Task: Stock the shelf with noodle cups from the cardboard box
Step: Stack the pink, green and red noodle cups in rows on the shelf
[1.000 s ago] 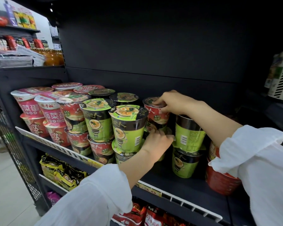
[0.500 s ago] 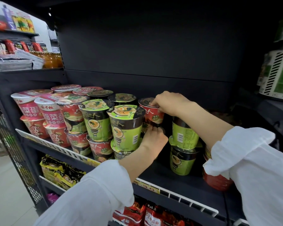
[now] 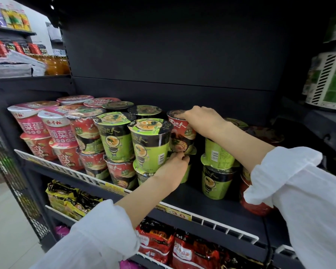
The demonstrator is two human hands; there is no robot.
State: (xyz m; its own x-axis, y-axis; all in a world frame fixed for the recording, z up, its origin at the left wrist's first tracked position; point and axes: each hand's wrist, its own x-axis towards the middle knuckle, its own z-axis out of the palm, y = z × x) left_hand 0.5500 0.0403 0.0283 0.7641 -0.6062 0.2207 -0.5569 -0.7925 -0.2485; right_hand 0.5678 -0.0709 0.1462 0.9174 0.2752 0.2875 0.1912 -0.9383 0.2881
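A red noodle cup (image 3: 181,133) stands on top of another cup at the back of the dark shelf (image 3: 211,208). My right hand (image 3: 201,119) lies flat over its lid and grips it. My left hand (image 3: 172,167) pinches the rim of the cup beneath it. To the left, green cups (image 3: 149,144) and red and pink cups (image 3: 60,131) are stacked two high in rows. Two green cups (image 3: 216,167) stacked together stand to the right under my right forearm. The cardboard box is not in view.
A red cup (image 3: 254,204) sits at the shelf's right front, partly behind my white sleeve. A white wire rail (image 3: 217,223) with price tags edges the shelf. Packet noodles (image 3: 182,247) fill the lower shelves. Bare shelf lies between the two cup groups.
Both hands have stayed on the same stacked cups. My left hand has slid a little higher, to the lower cup's rim. The camera has drifted slightly.
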